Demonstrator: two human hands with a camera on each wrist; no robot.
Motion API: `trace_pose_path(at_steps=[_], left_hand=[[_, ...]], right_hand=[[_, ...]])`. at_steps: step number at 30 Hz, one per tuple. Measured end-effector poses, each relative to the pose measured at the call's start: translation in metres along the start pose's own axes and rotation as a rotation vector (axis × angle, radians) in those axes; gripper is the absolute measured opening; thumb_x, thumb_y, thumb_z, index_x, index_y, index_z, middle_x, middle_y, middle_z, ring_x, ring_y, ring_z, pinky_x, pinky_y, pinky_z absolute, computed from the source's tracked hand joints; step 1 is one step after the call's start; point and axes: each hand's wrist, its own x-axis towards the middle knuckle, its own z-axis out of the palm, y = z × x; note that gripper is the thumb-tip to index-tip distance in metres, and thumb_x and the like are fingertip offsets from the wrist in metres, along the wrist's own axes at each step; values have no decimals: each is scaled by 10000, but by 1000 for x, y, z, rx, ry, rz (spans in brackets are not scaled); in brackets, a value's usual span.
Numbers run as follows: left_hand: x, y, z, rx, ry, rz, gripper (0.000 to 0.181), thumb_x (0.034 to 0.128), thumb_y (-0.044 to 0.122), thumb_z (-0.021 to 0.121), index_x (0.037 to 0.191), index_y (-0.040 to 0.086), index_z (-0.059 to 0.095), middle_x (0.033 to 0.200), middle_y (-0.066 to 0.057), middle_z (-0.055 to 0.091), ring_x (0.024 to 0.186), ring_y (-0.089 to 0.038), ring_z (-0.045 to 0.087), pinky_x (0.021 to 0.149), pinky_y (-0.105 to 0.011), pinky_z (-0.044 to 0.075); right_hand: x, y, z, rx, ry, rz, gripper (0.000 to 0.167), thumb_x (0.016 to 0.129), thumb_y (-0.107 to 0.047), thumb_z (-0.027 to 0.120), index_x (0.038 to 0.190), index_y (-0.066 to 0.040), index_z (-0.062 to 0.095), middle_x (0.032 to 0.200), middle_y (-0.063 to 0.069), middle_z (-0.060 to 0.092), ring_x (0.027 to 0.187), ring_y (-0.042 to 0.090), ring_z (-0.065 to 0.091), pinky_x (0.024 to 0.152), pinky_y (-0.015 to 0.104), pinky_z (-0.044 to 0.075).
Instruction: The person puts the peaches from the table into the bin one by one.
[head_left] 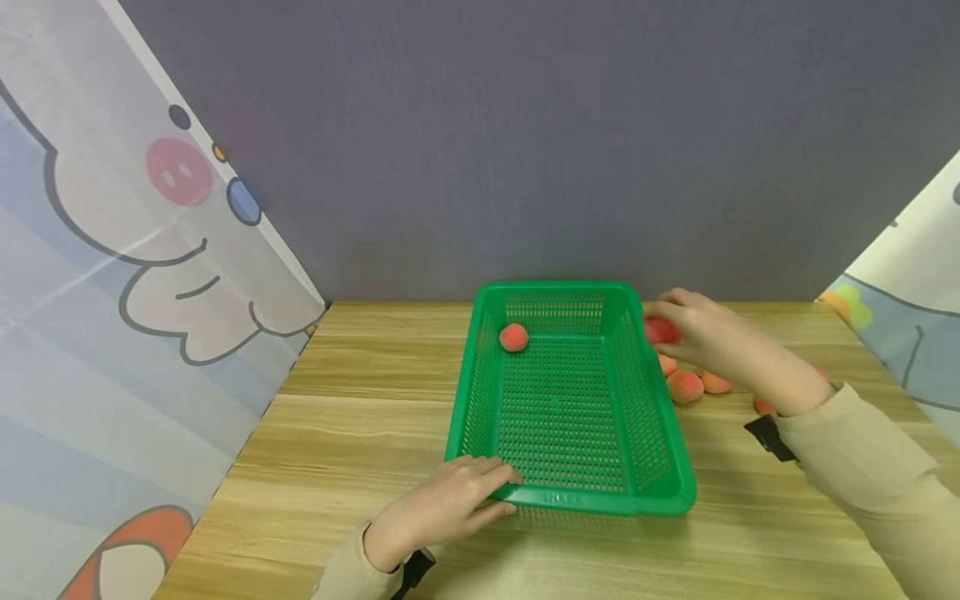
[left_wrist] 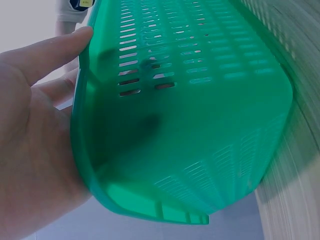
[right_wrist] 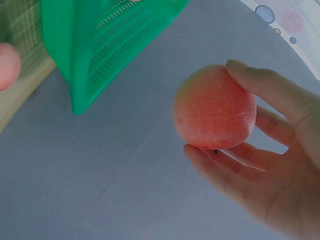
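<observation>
A green plastic basket [head_left: 555, 417] with slotted walls stands on the wooden table, one peach [head_left: 513, 337] lying in its far left corner. My left hand [head_left: 450, 504] grips the basket's near rim at the left corner, thumb on the outside and fingers over the top. In the right wrist view, a red-orange peach [right_wrist: 215, 107] is pinched between the thumb and fingers of my right hand [right_wrist: 270, 165]. The head view places that right hand just outside the basket's right rim, above several loose peaches [head_left: 686, 387].
More peaches [head_left: 765, 406] lie farther right, partly hidden by my right forearm. A grey wall [head_left: 555, 150] rises behind the table [head_left: 360, 417]. Cartoon-printed sheets [head_left: 112, 250] flank the table at left and right.
</observation>
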Motion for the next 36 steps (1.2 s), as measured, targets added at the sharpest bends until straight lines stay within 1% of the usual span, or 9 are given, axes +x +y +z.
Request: trace_pose_path(at_steps=[3, 5, 9, 12, 17, 20, 23, 29, 36], left_hand=[[0, 0, 0, -3, 2, 0, 225, 856, 290, 577, 1026, 148, 543, 849, 93, 553, 669, 10, 445, 628, -121, 354], [0, 0, 0, -3, 2, -1, 224, 850, 283, 586, 1024, 149, 543, 846, 94, 552, 667, 9, 441, 626, -121, 352], [0, 0, 0, -9, 4, -2, 230, 832, 262, 612, 1020, 148, 544, 845, 94, 551, 669, 8, 444, 634, -133, 371], [0, 0, 1, -9, 5, -2, 228, 832, 261, 613, 1019, 149, 544, 844, 95, 549, 671, 8, 446, 647, -146, 389], [0, -1, 1, 4, 10, 2, 225, 836, 268, 607, 1018, 151, 542, 839, 98, 544, 665, 8, 439, 660, -157, 402], [0, 0, 1, 7, 16, 9, 233, 823, 252, 624, 1015, 148, 543, 836, 95, 546, 661, 6, 442, 652, -158, 401], [0, 0, 1, 8, 18, 10, 235, 819, 249, 630, 1012, 148, 543, 837, 93, 548, 664, 2, 453, 645, -160, 399], [0, -1, 1, 7, 16, 6, 232, 821, 251, 627, 1011, 148, 541, 840, 92, 548, 674, -1, 466, 648, -160, 398], [0, -1, 2, 13, 19, 9, 228, 821, 249, 628, 1007, 148, 544, 831, 93, 545, 656, 4, 446, 640, -151, 391]], right_hand=[[7, -2, 2, 5, 6, -13, 322, 603, 92, 724, 901, 19, 627, 863, 141, 563, 750, 262, 547, 600, 357, 471], [11, -3, 3, 13, -4, -5, 298, 612, 100, 711, 886, 18, 626, 868, 145, 562, 749, 264, 547, 605, 354, 471], [21, -9, 4, 33, -77, 41, 306, 645, 81, 703, 933, 23, 618, 906, 156, 552, 775, 272, 540, 628, 358, 469], [27, -12, 7, 38, -135, 67, 285, 687, 40, 700, 955, 6, 611, 921, 133, 542, 791, 258, 531, 649, 344, 466], [40, -17, 16, 56, -174, 62, 274, 703, 10, 704, 960, 7, 607, 921, 146, 543, 777, 257, 544, 636, 337, 475], [49, -20, 22, 67, -206, 80, 277, 712, 8, 695, 974, 8, 607, 939, 162, 543, 783, 266, 549, 626, 340, 477], [58, -23, 27, 78, -235, 109, 275, 725, 1, 681, 989, 1, 606, 948, 151, 539, 795, 263, 544, 635, 338, 473], [73, -28, 39, 102, -259, 124, 268, 728, -6, 676, 987, 3, 608, 945, 147, 544, 795, 264, 551, 658, 337, 474], [84, -33, 51, 128, -299, 135, 264, 739, -25, 674, 994, -11, 607, 965, 135, 544, 821, 248, 549, 674, 321, 472]])
